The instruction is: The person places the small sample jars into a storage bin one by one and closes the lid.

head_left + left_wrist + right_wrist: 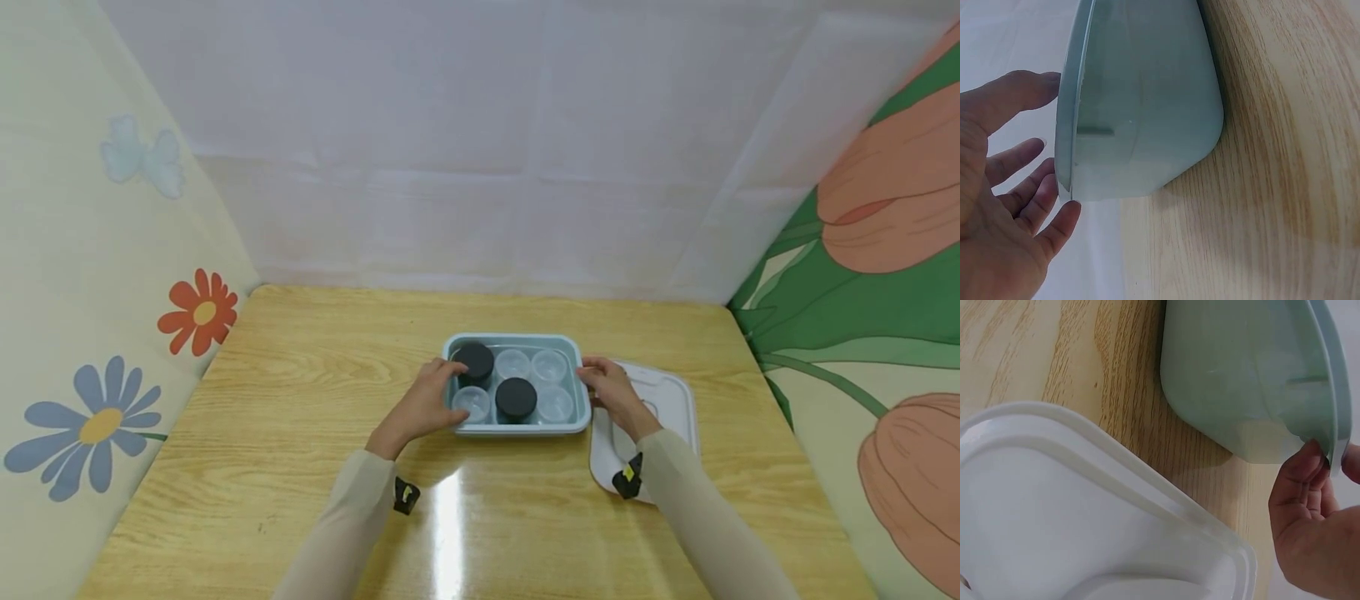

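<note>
- The left hand (423, 404) is lying against the left end of the tub (517, 427), fingers straight and loose.
- The right hand (611, 392) is pinching the tub's right rim.
- The tub is sitting on the table (300, 433), holding small jars (513, 364), two with black lids (516, 398).
- A white lid (667, 400) is lying just beside it.

A pale blue-green plastic bin (516, 428) sits upright, lidless, near the middle of a wooden table, holding six small round jars in two rows. Two jars wear black lids (516, 397); the other four (549, 365) are clear and uncapped. Its white lid (663, 400) lies flat just beside it.
</note>
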Motion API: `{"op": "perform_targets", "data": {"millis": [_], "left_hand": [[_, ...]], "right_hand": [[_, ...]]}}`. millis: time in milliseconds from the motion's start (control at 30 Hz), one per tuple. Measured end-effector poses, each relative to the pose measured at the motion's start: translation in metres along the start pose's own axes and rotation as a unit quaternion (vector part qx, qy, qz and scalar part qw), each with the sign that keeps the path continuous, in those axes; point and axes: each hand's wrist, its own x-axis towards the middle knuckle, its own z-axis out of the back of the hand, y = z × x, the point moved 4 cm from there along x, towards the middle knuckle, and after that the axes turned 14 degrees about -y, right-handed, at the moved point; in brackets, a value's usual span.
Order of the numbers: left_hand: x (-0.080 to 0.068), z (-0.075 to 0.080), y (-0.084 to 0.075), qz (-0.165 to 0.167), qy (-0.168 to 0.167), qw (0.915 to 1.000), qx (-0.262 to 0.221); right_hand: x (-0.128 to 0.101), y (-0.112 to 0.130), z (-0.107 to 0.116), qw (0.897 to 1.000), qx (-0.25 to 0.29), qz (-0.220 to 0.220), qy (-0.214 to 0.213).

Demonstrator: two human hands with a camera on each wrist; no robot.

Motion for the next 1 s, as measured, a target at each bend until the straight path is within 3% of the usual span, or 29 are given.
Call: {"op": "perform_targets", "data": {"millis": [533,1000], "left_hand": [[-0.001,0.0,0.002,0.003,-0.005,0.9999,-0.01],[-0.007,0.011,0.004,0.005,-0.03,0.9985,-0.045]], "right_hand": [[0.0,-0.002,0.002,1.0,-0.001,0.003,0.0],[-0.001,0.0,0.002,1.0,-0.004,0.01,0.003]]}}
